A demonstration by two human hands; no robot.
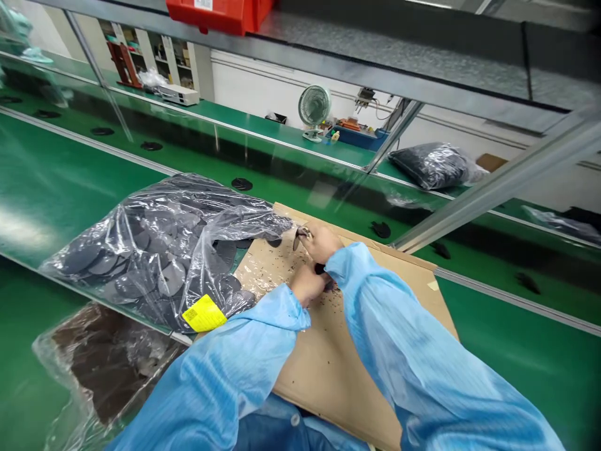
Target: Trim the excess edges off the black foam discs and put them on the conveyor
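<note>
My left hand is closed, fingers curled, over a cardboard sheet. A black piece shows at its fingertips, mostly hidden between my hands; its shape is unclear. Just above, my right hand is also closed. A small dark object with a shiny edge sticks out on its left; I cannot make out its kind. Many tiny black scraps lie on the cardboard around both hands. To the left, a clear plastic bag full of flat black discs lies with its mouth towards the cardboard.
A yellow label is on the bag. Another plastic-lined container stands lower left. Beyond the cardboard, a green conveyor belt carries spaced black pieces. A metal post rises at right; a shelf with a red bin hangs overhead.
</note>
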